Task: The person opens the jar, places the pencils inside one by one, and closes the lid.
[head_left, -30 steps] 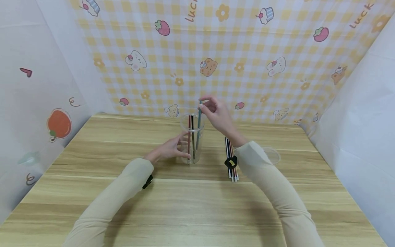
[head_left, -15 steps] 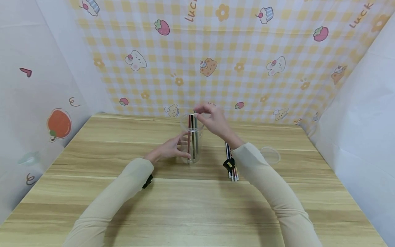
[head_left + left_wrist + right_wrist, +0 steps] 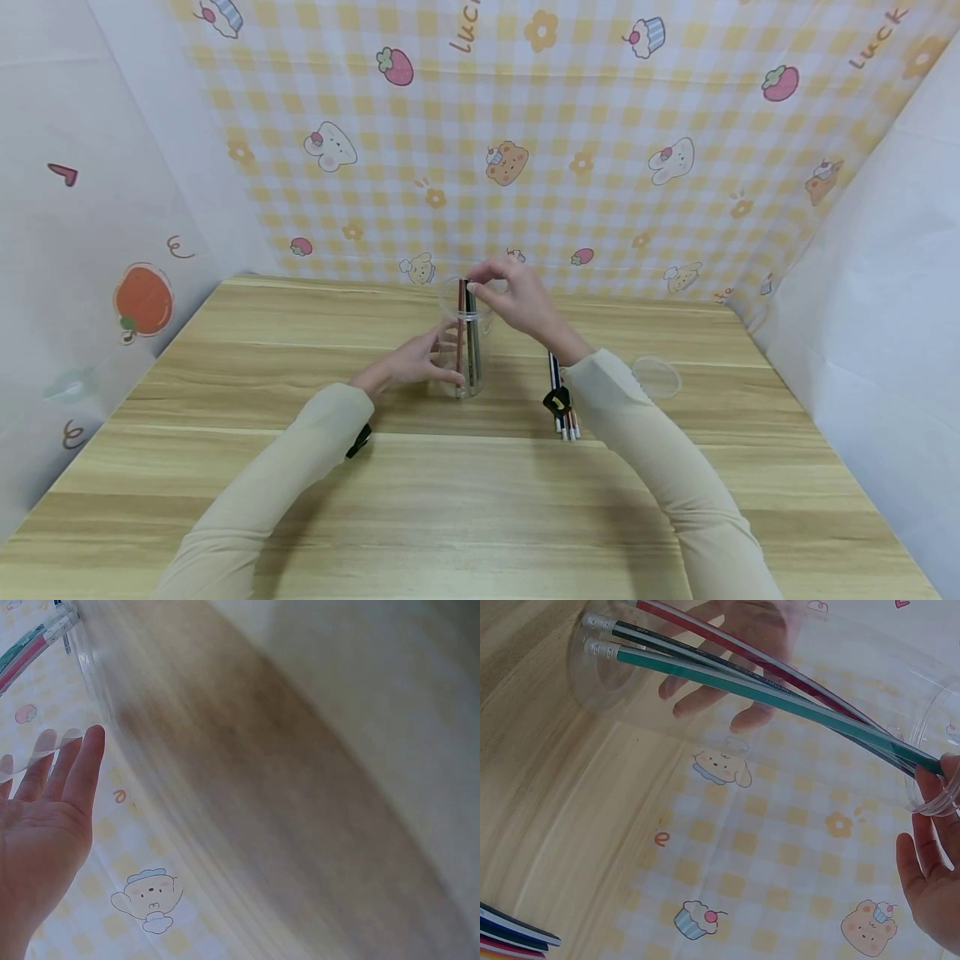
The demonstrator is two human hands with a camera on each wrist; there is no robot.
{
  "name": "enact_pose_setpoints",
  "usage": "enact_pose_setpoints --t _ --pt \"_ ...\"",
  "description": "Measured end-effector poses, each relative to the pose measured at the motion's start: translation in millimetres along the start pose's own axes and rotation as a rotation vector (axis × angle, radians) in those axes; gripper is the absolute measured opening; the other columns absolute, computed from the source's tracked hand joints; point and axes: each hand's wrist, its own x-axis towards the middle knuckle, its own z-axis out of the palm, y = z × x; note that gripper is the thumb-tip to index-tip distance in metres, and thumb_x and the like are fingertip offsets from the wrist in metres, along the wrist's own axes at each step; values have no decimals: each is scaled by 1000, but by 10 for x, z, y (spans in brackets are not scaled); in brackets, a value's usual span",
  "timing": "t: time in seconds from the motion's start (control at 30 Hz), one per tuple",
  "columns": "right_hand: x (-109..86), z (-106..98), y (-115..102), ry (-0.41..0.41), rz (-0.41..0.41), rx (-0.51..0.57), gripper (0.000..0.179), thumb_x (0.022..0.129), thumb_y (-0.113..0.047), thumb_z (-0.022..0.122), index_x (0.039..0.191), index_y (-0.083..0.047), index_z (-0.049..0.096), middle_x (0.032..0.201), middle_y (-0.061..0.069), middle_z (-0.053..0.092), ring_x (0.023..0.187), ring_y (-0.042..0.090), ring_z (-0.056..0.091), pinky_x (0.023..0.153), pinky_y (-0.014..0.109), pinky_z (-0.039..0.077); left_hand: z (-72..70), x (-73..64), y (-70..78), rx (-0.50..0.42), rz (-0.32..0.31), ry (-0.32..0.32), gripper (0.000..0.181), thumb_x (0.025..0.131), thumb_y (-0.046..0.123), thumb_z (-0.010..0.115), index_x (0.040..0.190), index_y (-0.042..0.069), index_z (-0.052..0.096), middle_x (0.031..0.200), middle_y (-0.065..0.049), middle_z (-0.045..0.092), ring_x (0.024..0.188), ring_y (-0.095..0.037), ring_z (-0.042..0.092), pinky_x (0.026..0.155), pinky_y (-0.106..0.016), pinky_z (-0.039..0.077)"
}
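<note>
A tall clear plastic jar [image 3: 450, 310] stands upright with three pencils inside: red [image 3: 757, 656], black [image 3: 652, 637] and green [image 3: 780, 699]. My left hand [image 3: 408, 361] holds the jar low on its left, thumb in front and fingers behind the wall. At the jar's mouth, my right hand [image 3: 519, 293] pinches the top end of the green pencil with thumb and forefinger. In the right wrist view the pencils' eraser ends reach the jar's bottom, and the green one leans across the other two. The left wrist view shows the left hand's fingers [image 3: 82, 769] against the clear wall.
Several more pencils [image 3: 568, 423] lie side by side on the wooden table [image 3: 450, 517], partly hidden by the right sleeve and a black wrist device [image 3: 557, 400]. A clear round lid [image 3: 657, 377] lies farther right. A checked backdrop [image 3: 585, 108] rises behind the table.
The green pencil has gone down into the jar and shifted left beside the others, with my right hand lowering along with it. My left hand keeps its hold on the jar.
</note>
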Motion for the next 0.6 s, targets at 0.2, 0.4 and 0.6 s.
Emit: enact_pose_setpoints --t 0.2,0.4,0.6 --pt "5 -9 2 -9 -53 -25 9 83 -11 61 89 -7 66 89 1 63 88 14 51 88 31 35 1 4 -7 -8 -5 -1 87 73 11 72 139 11 15 133 -20 33 120 -32 33 96 -44 31" --pt "7 -9 -21 -13 -55 -40 11 84 -11 60 90 -6 68 91 2 64 88 15 51 87 34 39 1 9 -16 2 -5 0 88 73 12 73 139 10 15 132 -21 34 119 -32 34 96 -43 32" --pt "-14 3 -5 53 -27 29 13 83 -5 58 92 -3 67 91 4 57 88 16 50 77 25 45 0 10 -17 -3 -6 -2 90 73 11 72 140 9 12 133 -21 33 119 -33 33 96 -43 31"
